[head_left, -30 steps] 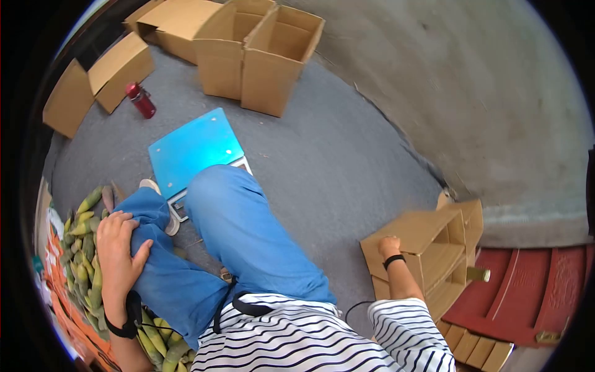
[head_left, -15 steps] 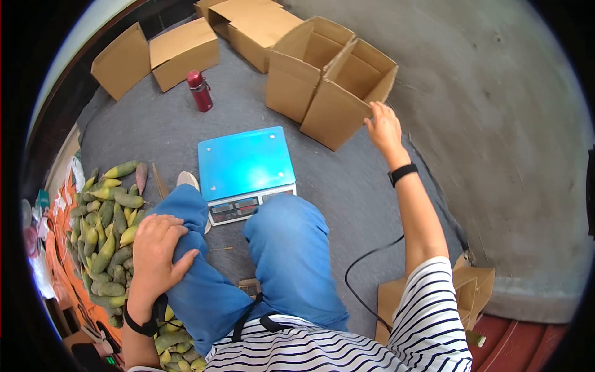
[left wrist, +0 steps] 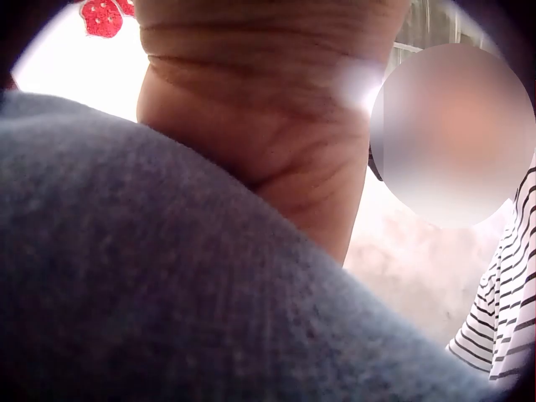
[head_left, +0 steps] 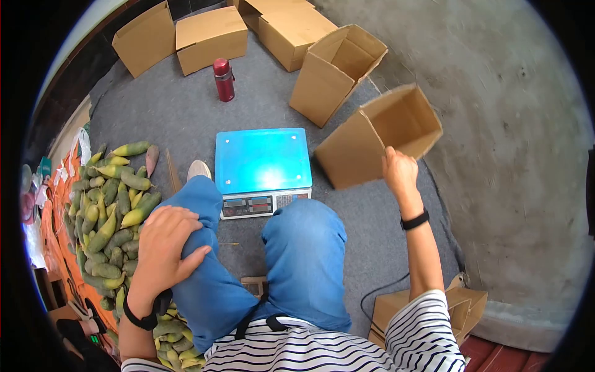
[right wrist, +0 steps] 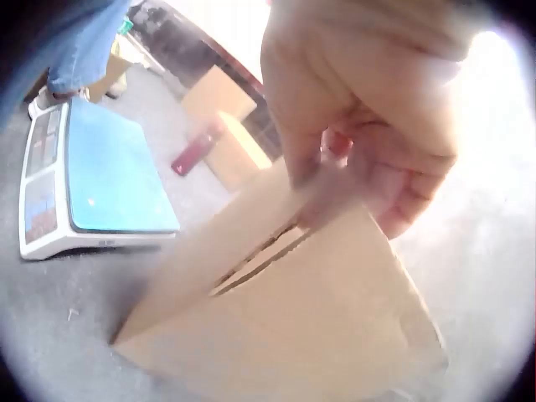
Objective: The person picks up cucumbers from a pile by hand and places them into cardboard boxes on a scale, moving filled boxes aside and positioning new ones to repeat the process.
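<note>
My right hand (head_left: 401, 175) pinches the near top edge of an open-topped cardboard box (head_left: 350, 152), which leans tilted beside the scale. In the right wrist view, thumb and fingers grip the box (right wrist: 335, 310) at a corner that has a slit in it. A second open cardboard box (head_left: 322, 84) stands just behind, apart from the held one. My left hand (head_left: 166, 242) rests on the blue trouser leg at the knee, fingers extended. Before my knees lies a digital scale (head_left: 263, 161) with a bare blue platform.
A heap of green and yellow long vegetables (head_left: 108, 217) lies at the left. Beyond the scale stands a red flask (head_left: 224, 80), with more cardboard boxes (head_left: 212, 38) behind. A cable (head_left: 378, 290) runs near another box (head_left: 390, 307) at lower right, by the grey wall (head_left: 508, 155).
My right hand has gone from the box at lower right to the pair of open boxes and gripped one. That box has come toward me, away from its neighbour. The left hand stays on the knee.
</note>
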`<state>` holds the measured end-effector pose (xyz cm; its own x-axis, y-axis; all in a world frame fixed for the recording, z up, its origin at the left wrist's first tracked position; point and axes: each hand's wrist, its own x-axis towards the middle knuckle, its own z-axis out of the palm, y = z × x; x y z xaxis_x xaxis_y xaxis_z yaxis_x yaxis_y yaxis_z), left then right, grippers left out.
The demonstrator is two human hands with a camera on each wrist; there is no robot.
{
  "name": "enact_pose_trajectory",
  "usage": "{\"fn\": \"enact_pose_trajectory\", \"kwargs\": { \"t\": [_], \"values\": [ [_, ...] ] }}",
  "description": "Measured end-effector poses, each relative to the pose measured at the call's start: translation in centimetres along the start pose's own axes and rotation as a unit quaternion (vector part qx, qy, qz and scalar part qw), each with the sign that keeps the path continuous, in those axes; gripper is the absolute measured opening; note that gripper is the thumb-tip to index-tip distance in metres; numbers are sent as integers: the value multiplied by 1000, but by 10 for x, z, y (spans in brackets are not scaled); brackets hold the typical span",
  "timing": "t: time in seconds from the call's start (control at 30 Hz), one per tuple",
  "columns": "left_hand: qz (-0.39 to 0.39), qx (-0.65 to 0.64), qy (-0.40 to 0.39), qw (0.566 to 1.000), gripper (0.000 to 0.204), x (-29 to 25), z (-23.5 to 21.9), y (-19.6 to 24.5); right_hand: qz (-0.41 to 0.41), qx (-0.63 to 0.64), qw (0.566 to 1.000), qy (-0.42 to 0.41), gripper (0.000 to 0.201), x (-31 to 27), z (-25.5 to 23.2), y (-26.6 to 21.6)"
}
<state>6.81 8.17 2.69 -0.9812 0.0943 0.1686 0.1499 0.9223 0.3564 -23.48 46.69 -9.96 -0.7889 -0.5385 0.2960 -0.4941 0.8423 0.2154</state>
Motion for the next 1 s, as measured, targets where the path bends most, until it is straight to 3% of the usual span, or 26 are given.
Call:
{"fn": "enact_pose_trajectory", "kwargs": {
  "t": [0.1,0.27,0.33,0.37,0.43,0.57,0.63,0.77,0.83,0.87,0.97,1.0],
  "values": [
    [13,6,9,1000,35,-4,1,1,-17,-1,999,-46,12,-40,-39,-27],
    [29,12,33,999,34,-10,2,-2,-13,143,983,-117,20,-91,-76,-74],
    [22,6,36,999,33,-15,2,-2,33,364,921,-131,33,-101,-93,-78],
    [24,0,44,999,32,-17,2,-2,-5,407,903,-135,47,-113,-94,-66],
    [18,12,57,998,31,-23,0,-1,-80,319,939,-101,52,-142,-101,-43],
    [23,33,80,996,30,-27,3,-1,-68,202,964,-161,57,-217,-100,-5],
    [21,36,86,995,29,-31,3,-2,62,216,926,-304,61,-247,-97,-1],
    [37,29,88,995,29,-32,3,-3,104,278,907,-300,58,-281,-101,-9],
    [40,36,92,994,29,-33,5,-3,-34,192,959,-204,49,-283,-109,-20],
    [40,36,93,994,29,-33,6,-4,-34,187,967,-168,30,-286,-100,-18],
    [37,34,93,994,29,-35,6,-4,-6,163,975,-153,18,-286,-76,-1],
    [36,27,86,995,31,-35,6,-4,-28,170,980,-102,15,-276,-75,1]
  ]
}}
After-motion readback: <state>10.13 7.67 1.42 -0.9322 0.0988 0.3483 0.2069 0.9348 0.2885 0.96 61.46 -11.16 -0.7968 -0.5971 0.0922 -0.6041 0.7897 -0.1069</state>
